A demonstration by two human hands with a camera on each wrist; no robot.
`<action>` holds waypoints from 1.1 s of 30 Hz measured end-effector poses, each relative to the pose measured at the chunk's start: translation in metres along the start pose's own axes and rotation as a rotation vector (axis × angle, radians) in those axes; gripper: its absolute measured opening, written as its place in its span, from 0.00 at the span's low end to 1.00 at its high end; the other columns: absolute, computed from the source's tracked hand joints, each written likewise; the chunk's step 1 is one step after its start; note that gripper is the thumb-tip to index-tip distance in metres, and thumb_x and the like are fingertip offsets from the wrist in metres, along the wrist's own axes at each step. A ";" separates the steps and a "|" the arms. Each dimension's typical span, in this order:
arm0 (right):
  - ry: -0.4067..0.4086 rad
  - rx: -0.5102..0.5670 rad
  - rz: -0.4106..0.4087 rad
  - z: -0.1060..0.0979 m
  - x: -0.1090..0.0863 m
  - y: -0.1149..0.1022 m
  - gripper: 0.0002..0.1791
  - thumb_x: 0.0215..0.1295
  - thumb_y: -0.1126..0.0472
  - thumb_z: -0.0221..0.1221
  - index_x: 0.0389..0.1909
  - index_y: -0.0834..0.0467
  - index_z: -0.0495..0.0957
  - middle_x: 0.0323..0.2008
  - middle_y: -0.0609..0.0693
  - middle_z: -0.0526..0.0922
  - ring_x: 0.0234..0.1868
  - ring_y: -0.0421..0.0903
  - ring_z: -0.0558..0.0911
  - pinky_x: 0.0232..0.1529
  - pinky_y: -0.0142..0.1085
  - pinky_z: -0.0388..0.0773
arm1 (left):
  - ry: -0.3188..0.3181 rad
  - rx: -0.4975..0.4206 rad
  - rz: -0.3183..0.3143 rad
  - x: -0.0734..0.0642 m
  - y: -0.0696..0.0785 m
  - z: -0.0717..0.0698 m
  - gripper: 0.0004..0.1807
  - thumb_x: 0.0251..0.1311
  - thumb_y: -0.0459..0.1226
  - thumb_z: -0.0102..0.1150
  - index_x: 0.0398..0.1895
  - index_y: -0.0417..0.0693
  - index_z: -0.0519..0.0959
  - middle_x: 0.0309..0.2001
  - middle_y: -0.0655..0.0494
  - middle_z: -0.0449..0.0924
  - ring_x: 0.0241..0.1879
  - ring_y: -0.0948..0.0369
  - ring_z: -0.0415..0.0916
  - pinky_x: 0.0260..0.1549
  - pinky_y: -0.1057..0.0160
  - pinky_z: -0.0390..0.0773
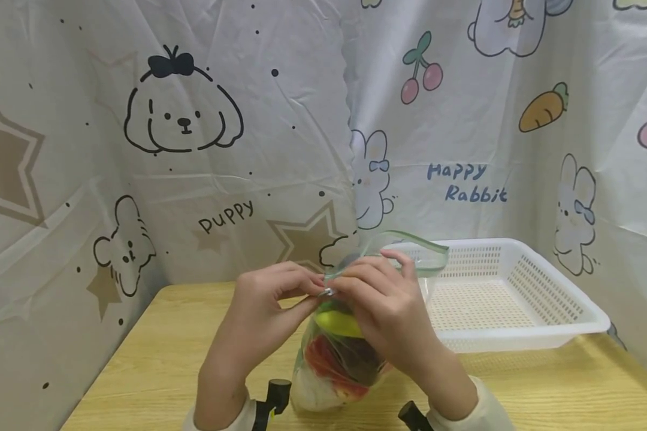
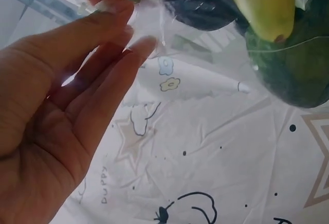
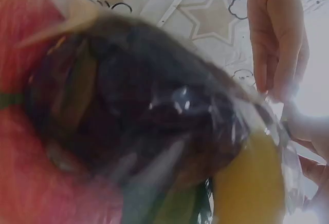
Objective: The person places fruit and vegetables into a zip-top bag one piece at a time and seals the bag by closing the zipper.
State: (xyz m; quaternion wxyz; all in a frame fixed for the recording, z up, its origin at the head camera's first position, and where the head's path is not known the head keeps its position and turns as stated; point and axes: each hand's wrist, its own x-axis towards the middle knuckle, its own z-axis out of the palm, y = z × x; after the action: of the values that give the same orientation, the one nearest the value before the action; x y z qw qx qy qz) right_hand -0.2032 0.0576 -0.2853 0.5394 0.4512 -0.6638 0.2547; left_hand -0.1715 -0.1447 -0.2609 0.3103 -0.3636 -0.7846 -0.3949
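A clear zip bag with a green zip strip stands bulging on the table, its right part of the mouth gaping. My left hand pinches the left end of the strip between thumb and fingers. Close beside it, my right hand grips the mouth, fingertips at a small white slider. Through the plastic show a yellow fruit or vegetable, a glossy dark purple one, a red one and a pale one. In the left wrist view, a dark green rounded one shows too.
A white perforated plastic basket stands behind and right of the bag on the wooden table. Printed cloth hangs close behind and along both sides. Dark wrist camera mounts sit at both cuffs.
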 end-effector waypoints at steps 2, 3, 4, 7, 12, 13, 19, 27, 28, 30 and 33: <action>0.020 -0.025 0.023 0.000 0.000 0.004 0.06 0.68 0.64 0.61 0.36 0.57 0.87 0.36 0.48 0.88 0.43 0.48 0.84 0.56 0.55 0.68 | -0.004 0.001 0.005 -0.001 0.000 -0.002 0.09 0.49 0.23 0.74 0.27 0.46 0.87 0.36 0.59 0.87 0.41 0.63 0.85 0.41 0.71 0.84; 0.024 -0.037 0.041 -0.001 -0.001 0.007 0.05 0.66 0.65 0.62 0.35 0.58 0.87 0.35 0.49 0.88 0.43 0.49 0.84 0.55 0.56 0.68 | -0.002 -0.003 0.002 -0.001 0.000 -0.003 0.10 0.49 0.23 0.74 0.26 0.46 0.87 0.36 0.59 0.87 0.41 0.62 0.85 0.42 0.70 0.84; 0.023 -0.046 0.063 -0.002 -0.001 0.010 0.04 0.64 0.66 0.64 0.35 0.58 0.87 0.35 0.49 0.89 0.42 0.49 0.84 0.55 0.56 0.68 | 0.003 -0.004 0.002 -0.002 0.000 -0.005 0.10 0.49 0.23 0.74 0.26 0.46 0.87 0.36 0.59 0.87 0.41 0.62 0.85 0.42 0.70 0.84; 0.005 -0.068 0.124 -0.006 -0.003 0.021 0.04 0.60 0.66 0.67 0.35 0.57 0.88 0.35 0.49 0.89 0.42 0.50 0.83 0.55 0.57 0.68 | 0.029 -0.016 -0.007 -0.004 -0.001 -0.008 0.10 0.50 0.23 0.73 0.27 0.47 0.86 0.36 0.59 0.87 0.42 0.62 0.85 0.43 0.68 0.84; -0.052 -0.106 0.172 -0.012 -0.006 0.034 0.06 0.57 0.67 0.70 0.35 0.56 0.88 0.36 0.49 0.88 0.43 0.51 0.82 0.54 0.57 0.67 | 0.086 0.021 -0.021 -0.004 -0.006 -0.011 0.11 0.50 0.23 0.73 0.27 0.48 0.86 0.35 0.62 0.87 0.41 0.62 0.86 0.43 0.67 0.84; -0.062 -0.113 0.181 -0.012 -0.007 0.036 0.06 0.57 0.67 0.71 0.35 0.56 0.88 0.36 0.49 0.88 0.43 0.51 0.82 0.54 0.56 0.67 | 0.101 0.035 -0.029 -0.004 -0.007 -0.012 0.11 0.50 0.23 0.73 0.27 0.49 0.86 0.35 0.63 0.87 0.41 0.62 0.86 0.44 0.67 0.84; -0.099 -0.150 0.245 -0.017 -0.012 0.051 0.08 0.55 0.70 0.72 0.35 0.56 0.87 0.35 0.49 0.89 0.42 0.52 0.83 0.53 0.55 0.68 | 0.194 0.136 -0.106 -0.008 -0.015 -0.020 0.11 0.48 0.25 0.76 0.27 0.49 0.86 0.35 0.62 0.86 0.38 0.64 0.85 0.43 0.72 0.83; -0.172 -0.212 0.453 -0.041 -0.021 0.080 0.07 0.58 0.71 0.69 0.35 0.57 0.86 0.37 0.53 0.89 0.40 0.54 0.83 0.52 0.59 0.68 | 0.284 0.198 -0.244 -0.015 -0.032 -0.037 0.07 0.49 0.28 0.77 0.25 0.45 0.86 0.31 0.59 0.86 0.34 0.64 0.85 0.42 0.73 0.82; -0.171 -0.216 0.475 -0.044 -0.022 0.083 0.07 0.58 0.71 0.69 0.35 0.58 0.86 0.37 0.53 0.89 0.41 0.54 0.83 0.52 0.59 0.68 | 0.290 0.194 -0.262 -0.016 -0.034 -0.039 0.07 0.49 0.28 0.77 0.25 0.45 0.86 0.30 0.59 0.86 0.33 0.65 0.85 0.41 0.73 0.82; -0.174 -0.227 0.499 -0.048 -0.025 0.088 0.07 0.58 0.72 0.68 0.36 0.58 0.86 0.36 0.54 0.89 0.41 0.55 0.83 0.49 0.57 0.69 | 0.294 0.198 -0.298 -0.018 -0.039 -0.043 0.07 0.50 0.29 0.76 0.25 0.45 0.86 0.29 0.58 0.87 0.32 0.67 0.85 0.39 0.74 0.82; -0.205 -0.204 0.520 -0.049 -0.026 0.091 0.05 0.61 0.71 0.67 0.37 0.60 0.85 0.36 0.55 0.88 0.40 0.55 0.84 0.47 0.53 0.74 | 0.285 0.208 -0.355 -0.020 -0.044 -0.046 0.05 0.53 0.32 0.76 0.27 0.45 0.85 0.30 0.57 0.88 0.32 0.67 0.86 0.37 0.76 0.82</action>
State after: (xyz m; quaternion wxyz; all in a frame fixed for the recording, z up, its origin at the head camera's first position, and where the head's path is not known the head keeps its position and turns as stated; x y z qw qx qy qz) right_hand -0.2585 0.1484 -0.2826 0.4286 0.2327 -0.8305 0.2693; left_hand -0.1872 -0.2090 -0.2706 0.3793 -0.1269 -0.8208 -0.4078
